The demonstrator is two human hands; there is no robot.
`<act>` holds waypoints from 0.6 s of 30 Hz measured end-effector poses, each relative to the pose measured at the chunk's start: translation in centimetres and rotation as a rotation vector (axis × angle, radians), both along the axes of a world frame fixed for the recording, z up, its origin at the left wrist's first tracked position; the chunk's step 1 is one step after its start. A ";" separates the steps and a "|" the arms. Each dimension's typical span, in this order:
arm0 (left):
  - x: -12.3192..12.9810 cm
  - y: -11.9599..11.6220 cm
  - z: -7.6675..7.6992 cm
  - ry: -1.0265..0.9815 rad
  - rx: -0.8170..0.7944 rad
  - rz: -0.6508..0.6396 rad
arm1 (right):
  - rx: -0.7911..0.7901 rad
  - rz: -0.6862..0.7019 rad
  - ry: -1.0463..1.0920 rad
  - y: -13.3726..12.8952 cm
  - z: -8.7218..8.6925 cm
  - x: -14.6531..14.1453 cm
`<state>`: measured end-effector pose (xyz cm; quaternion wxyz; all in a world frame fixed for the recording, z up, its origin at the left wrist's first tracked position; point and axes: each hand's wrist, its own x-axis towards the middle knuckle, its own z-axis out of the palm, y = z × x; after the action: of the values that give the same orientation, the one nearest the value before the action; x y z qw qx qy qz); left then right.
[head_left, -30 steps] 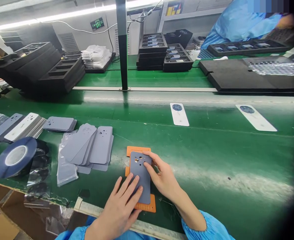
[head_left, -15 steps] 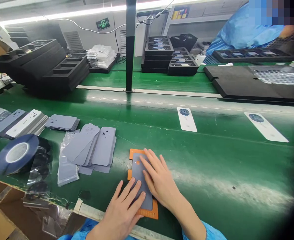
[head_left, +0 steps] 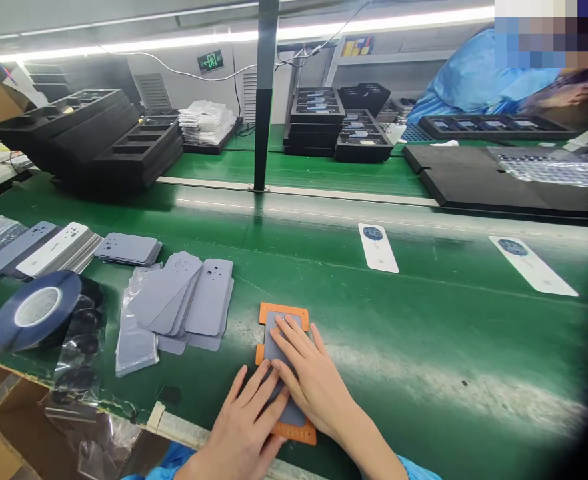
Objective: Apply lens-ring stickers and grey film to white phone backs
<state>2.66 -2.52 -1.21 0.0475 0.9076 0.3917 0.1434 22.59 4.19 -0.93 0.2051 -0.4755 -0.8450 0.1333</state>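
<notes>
A grey phone back panel [head_left: 293,415] lies in an orange jig [head_left: 298,434] near the front edge of the green bench. Fingers stretched, my left hand [head_left: 247,417] rests on the lower left part of the panel and the jig's side. My right hand [head_left: 314,380] lies flat across the upper part of the panel, its fingertips over the area below the jig's top edge. The hands hide much of the panel. To the left are fanned-out grey phone back panels [head_left: 169,293], with a few in clear film.
A roll of blue film [head_left: 69,297] with dark round pieces lies at left, near stacked white panels [head_left: 54,250]. Two white panels with dark circles [head_left: 379,248] lie at right. Black trays [head_left: 139,143] and a post [head_left: 264,100] stand behind. Another person's blue sleeve [head_left: 464,73] shows at back right.
My right hand has slid down and left over the panel, uncovering the jig's top right corner. My left hand stays in about the same place. The view has tilted up slightly.
</notes>
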 end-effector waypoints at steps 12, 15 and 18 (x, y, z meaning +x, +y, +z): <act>-1.0 0.2 0.1 -0.502 -0.124 0.111 | -0.039 -0.335 0.246 -4.1 -0.3 0.0; -1.9 0.5 0.9 -0.706 -0.262 0.257 | -0.070 -0.304 0.333 -5.2 1.2 -0.7; -2.5 1.1 1.3 -0.891 -0.496 0.345 | -0.215 -0.150 0.416 -5.7 3.0 -1.2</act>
<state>0.13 -1.42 0.07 0.3977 0.6427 0.4993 0.4236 21.38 -1.51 2.06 0.3323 -0.5182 -0.7280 0.3017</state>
